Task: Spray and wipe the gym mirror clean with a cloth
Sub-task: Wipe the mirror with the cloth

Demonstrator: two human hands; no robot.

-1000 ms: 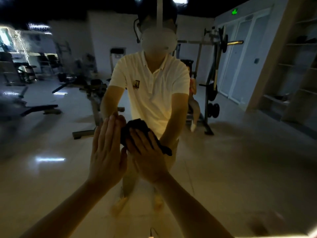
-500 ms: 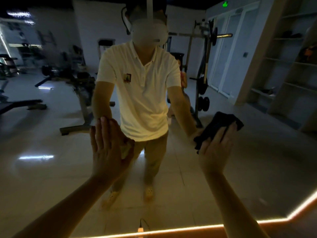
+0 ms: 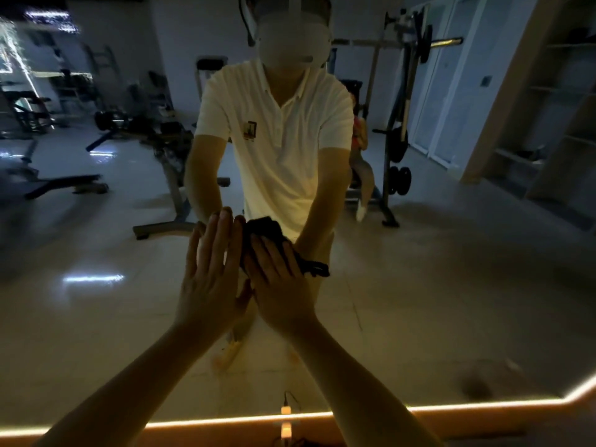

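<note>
The gym mirror point(image 3: 419, 301) fills the view and reflects a person in a white polo shirt. My left hand point(image 3: 211, 279) lies flat on the glass, fingers straight and pointing up. Right beside it, my right hand point(image 3: 279, 285) presses a dark bunched cloth point(image 3: 264, 229) against the glass with fairly straight fingers. A tail of the cloth sticks out to the right of my fingers. No spray bottle is in view.
A glowing orange light strip point(image 3: 354, 412) runs along the mirror's lower edge and bends up at the right. A cloudy smudge point(image 3: 483, 379) sits on the glass at the lower right. Reflected weight benches, a rack and shelves show behind the person.
My right hand swept the cloth out to the right across the glass, then back left, and now sits beside my left hand. My left hand stayed flat on the mirror.
</note>
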